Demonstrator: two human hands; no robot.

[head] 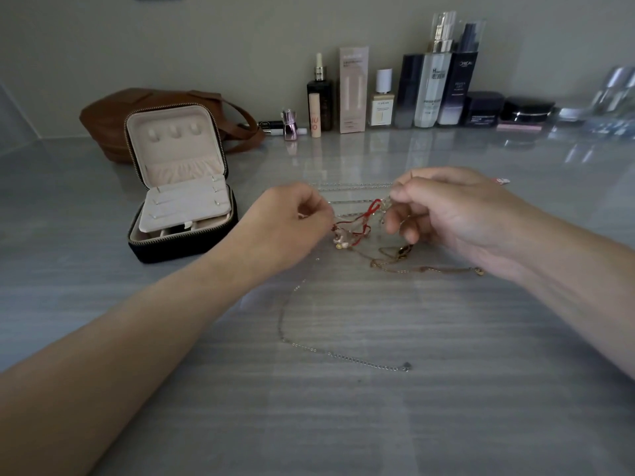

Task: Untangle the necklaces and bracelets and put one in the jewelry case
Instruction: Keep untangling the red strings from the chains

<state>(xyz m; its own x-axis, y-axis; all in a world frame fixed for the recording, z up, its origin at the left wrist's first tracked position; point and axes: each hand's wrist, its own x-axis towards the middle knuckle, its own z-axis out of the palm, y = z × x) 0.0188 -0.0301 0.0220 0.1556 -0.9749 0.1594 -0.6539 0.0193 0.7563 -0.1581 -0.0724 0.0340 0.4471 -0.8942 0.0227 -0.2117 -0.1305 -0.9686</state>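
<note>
A tangle of jewelry lies mid-table between my hands: a red cord bracelet [364, 218] with small pale charms, thin silver chains [354, 187] behind it, and a gold chain [429, 269] trailing right. My left hand [292, 221] pinches the red cord's left end. My right hand [446, 211] pinches the tangle's right side, just above the table. A long silver necklace [343, 355] curves toward me, lying loose. The open jewelry case [182, 187], black outside and cream inside, stands to the left, apart from both hands.
A brown leather bag [113, 121] sits behind the case. Several cosmetic bottles and jars [429, 91] line the back wall. A small pink bottle [290, 127] stands near the bag strap. The grey glossy table [343, 424] stretches toward me.
</note>
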